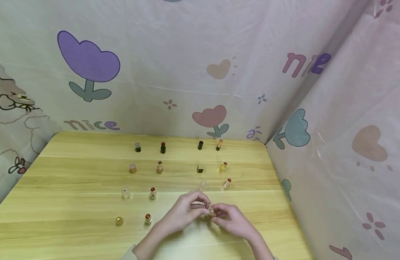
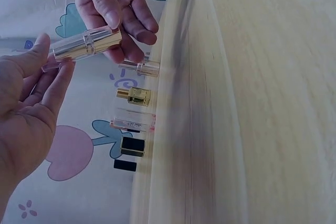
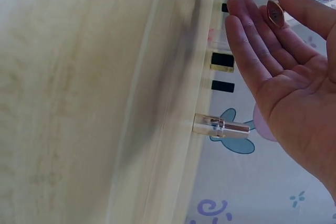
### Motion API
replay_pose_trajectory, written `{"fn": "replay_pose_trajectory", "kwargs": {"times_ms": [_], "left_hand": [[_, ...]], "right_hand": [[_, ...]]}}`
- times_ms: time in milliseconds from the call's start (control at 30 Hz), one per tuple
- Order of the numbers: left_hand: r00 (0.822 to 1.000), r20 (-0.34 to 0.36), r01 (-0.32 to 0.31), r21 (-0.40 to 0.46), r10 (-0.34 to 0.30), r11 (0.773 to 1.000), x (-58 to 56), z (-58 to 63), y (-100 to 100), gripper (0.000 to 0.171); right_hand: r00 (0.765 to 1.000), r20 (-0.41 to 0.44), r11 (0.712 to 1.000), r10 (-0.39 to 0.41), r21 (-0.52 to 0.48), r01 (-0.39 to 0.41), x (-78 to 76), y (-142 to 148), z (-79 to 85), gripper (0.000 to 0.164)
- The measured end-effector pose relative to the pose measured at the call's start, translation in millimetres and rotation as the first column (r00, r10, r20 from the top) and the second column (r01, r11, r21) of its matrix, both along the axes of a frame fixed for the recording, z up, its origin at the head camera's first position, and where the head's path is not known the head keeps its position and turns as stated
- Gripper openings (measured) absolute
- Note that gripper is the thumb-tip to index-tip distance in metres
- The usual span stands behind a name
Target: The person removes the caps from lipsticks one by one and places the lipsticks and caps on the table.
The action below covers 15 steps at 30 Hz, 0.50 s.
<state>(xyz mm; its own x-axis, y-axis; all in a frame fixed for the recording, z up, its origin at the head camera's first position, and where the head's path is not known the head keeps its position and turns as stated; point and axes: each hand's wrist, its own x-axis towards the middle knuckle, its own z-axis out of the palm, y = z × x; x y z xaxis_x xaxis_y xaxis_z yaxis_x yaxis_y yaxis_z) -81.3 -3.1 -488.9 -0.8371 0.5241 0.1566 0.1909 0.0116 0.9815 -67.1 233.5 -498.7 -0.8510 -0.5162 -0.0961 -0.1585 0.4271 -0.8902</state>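
Note:
Over the front right of the table, both hands hold one lipstick tube point(image 1: 211, 210) between them. It has a clear cap and a gold base, plain in the left wrist view, where the tube point(image 2: 86, 44) lies nearly level. My left hand point(image 1: 183, 213) pinches the clear cap end between thumb and fingers. At the other end, the thumb and fingers of my right hand point(image 1: 233, 219) grip the gold base; its rounded bottom point(image 3: 275, 14) shows in the right wrist view. Just beyond the hands stand a clear cap point(image 1: 202, 185) and an uncapped lipstick point(image 1: 227, 183).
Uncapped lipsticks and their caps stand in rows on the wooden table point(image 1: 73, 187). To the left are a round gold cap point(image 1: 119, 221) and a red lipstick point(image 1: 148, 218). Farther back are a black square cap point(image 1: 200, 168) and a gold lipstick point(image 1: 223, 167). A patterned cloth point(image 1: 154, 72) hangs behind.

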Motion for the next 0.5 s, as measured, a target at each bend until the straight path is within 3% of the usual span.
{"fn": "replay_pose_trajectory", "kwargs": {"times_ms": [500], "left_hand": [[1.0,-0.012,-0.006,0.004,0.006,1.0,-0.4,2.3,-0.1,0.025]], "right_hand": [[0.999,-0.028,0.999,-0.038,0.0,0.038,1.8,-3.7,-2.7,0.027]]}}
